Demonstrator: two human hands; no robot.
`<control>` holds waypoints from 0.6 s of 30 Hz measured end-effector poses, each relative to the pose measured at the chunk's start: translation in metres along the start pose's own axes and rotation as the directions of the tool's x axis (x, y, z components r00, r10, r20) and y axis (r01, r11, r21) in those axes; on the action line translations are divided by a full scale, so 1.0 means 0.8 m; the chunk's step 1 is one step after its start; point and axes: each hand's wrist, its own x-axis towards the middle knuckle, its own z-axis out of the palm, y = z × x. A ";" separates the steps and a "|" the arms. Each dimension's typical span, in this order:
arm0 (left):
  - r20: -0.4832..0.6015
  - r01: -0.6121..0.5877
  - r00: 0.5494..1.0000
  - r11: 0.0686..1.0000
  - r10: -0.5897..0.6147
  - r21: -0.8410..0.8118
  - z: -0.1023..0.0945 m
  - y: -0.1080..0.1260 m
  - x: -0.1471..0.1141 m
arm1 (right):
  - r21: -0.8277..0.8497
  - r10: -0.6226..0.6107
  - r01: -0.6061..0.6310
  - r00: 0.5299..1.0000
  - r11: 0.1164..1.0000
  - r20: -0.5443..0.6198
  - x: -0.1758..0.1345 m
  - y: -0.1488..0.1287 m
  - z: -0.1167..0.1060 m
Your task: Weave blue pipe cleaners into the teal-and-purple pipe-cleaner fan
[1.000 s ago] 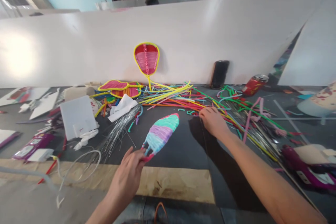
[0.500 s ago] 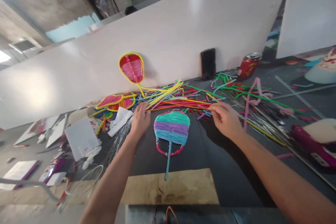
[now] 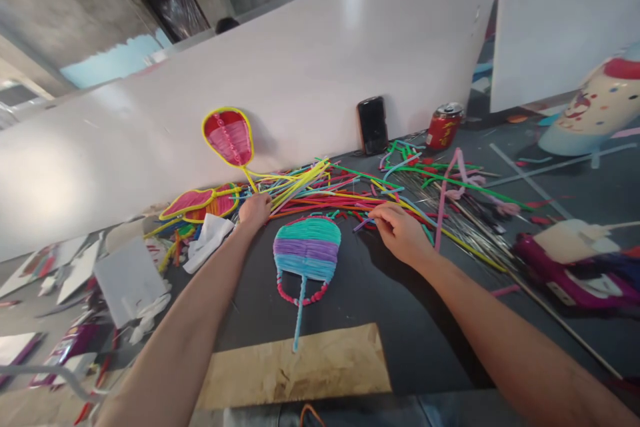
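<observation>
A fan-shaped piece (image 3: 307,248) made of pipe cleaners in green, purple and blue bands lies on the dark tabletop between my hands. Its lower rim is red and pink, and a blue stem points towards me. Behind it spreads a pile of loose pipe cleaners (image 3: 320,203), mostly red, pink and yellow. My left hand (image 3: 255,211) is at the pile's left end, its fingers curled over the pipe cleaners there. At the pile's right side, my right hand (image 3: 403,232) has thumb and fingertips pressed together beside a short purple piece; what they pinch is too small to make out.
A red and yellow pipe-cleaner fan (image 3: 229,137) leans by the white partition (image 3: 300,80). A phone (image 3: 373,125) and a red can (image 3: 444,127) stand behind the pile. Right is a purple device (image 3: 565,273); left, crumpled white paper (image 3: 207,240). A wooden board (image 3: 300,367) lies in front.
The view has swung to the right. My left hand has moved further onto the pile, its fingers now more curled. My right hand has shifted slightly left along the pile, still pinched.
</observation>
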 end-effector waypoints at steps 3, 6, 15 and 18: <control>-0.004 -0.003 1.000 1.000 0.003 0.011 -0.011 -0.002 0.007 | 0.013 0.024 -0.024 1.000 1.000 0.013 0.000 -0.002 0.003; -0.003 0.002 1.000 1.000 -0.002 0.016 -0.015 -0.003 0.015 | 0.023 0.046 -0.046 0.998 0.999 0.040 0.001 -0.007 0.006; -0.187 0.071 0.979 0.997 -0.075 -0.027 -0.031 -0.005 0.010 | 0.034 0.025 -0.026 0.999 0.999 0.042 0.000 -0.004 -0.003; -0.363 0.137 0.918 0.986 -0.161 -0.092 -0.056 -0.013 0.003 | 0.021 0.018 -0.019 0.999 1.000 0.030 0.000 -0.005 -0.003</control>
